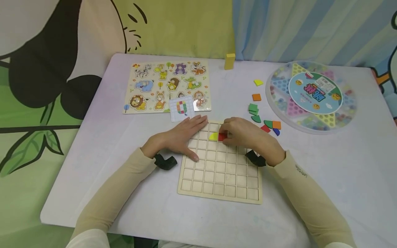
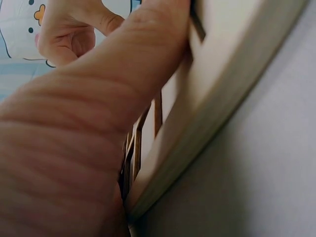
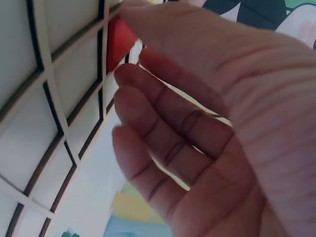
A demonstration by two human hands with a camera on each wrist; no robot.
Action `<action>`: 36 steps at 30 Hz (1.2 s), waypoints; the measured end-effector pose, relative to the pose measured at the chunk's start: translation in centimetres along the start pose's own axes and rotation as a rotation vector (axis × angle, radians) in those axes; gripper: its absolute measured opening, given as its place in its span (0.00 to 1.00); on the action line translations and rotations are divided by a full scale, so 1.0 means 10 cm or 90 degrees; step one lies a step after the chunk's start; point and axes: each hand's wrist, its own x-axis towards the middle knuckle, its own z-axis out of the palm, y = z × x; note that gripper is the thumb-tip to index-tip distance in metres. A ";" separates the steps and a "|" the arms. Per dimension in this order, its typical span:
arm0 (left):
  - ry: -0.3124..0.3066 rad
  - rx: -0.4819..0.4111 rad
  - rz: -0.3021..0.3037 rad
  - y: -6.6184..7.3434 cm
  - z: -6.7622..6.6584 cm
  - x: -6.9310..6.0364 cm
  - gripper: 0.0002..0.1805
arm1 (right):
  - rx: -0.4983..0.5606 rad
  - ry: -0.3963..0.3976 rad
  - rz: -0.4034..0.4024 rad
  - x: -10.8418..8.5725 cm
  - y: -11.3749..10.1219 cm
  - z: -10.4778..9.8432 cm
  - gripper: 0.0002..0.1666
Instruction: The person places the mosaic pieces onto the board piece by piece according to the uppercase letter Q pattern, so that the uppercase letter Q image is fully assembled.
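A wooden grid board [image 1: 219, 179] lies on the table, with a yellow piece [image 1: 213, 136] in one of its upper cells. My left hand [image 1: 183, 136] rests on the board's upper left edge, fingers spread and thumb extended. Beside the yellow piece, my right hand [image 1: 248, 136] pinches a red tile [image 1: 222, 137] between thumb and fingers at a cell. The right wrist view shows the thumb against this red tile [image 3: 118, 42]; the other fingers are bent. A pattern card [image 1: 182, 109] sits just above the left hand, partly over an animal puzzle [image 1: 155, 93].
Loose tiles lie right of the board: an orange square [image 1: 256, 97], a yellow piece [image 1: 258, 82], green pieces [image 1: 253, 108], a red tile [image 1: 265, 128] and a blue piece [image 1: 276, 131]. A round game box [image 1: 273, 100] stands at right, a yellow block [image 1: 229, 62] at the back.
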 end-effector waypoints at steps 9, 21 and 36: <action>-0.002 -0.003 0.005 0.00 0.04 0.02 0.70 | 0.061 0.132 0.011 -0.10 0.49 -0.19 0.11; -0.001 -0.020 -0.001 0.01 0.01 -0.03 0.69 | 0.017 0.157 0.233 0.05 1.43 -0.56 0.18; -0.005 -0.005 -0.015 -0.01 0.02 -0.02 0.70 | 0.046 0.073 0.377 0.38 1.63 -0.69 0.30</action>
